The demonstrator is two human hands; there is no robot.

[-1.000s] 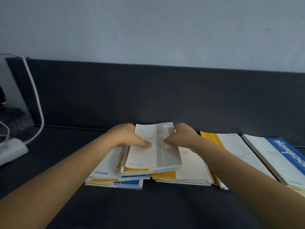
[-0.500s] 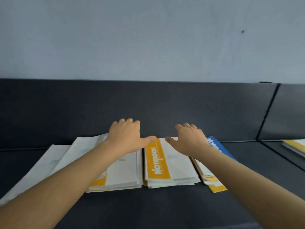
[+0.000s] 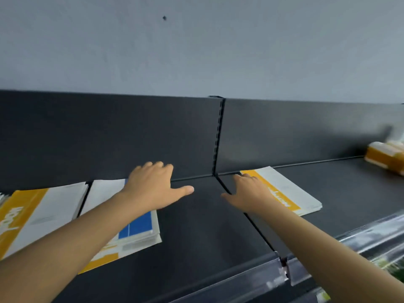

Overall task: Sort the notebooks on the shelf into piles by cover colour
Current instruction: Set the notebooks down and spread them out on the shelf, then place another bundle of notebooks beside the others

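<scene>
On the dark shelf [image 3: 196, 232] lie three piles of notebooks. A yellow-banded pile [image 3: 39, 215] is at the far left. Beside it sits a pile with a blue-and-white cover [image 3: 140, 228] on top and a yellow edge below. Past the shelf seam lies a yellow-banded notebook [image 3: 290, 193]. My left hand [image 3: 153, 186] hovers open over the far corner of the blue pile, fingers spread, holding nothing. My right hand [image 3: 249, 193] is open too, fingers reaching onto the near-left part of the right yellow notebook.
A slotted upright [image 3: 217, 136] and a seam split the shelf's back panel. A yellow-and-white packet [image 3: 387, 158] lies at the far right. Clear plastic price rails [image 3: 284, 272] run along the shelf's front edge.
The view has swung right along the shelf. The notebook both hands held a second ago is out of them, and they now reach open towards the shelf's middle and the right yellow notebook.
</scene>
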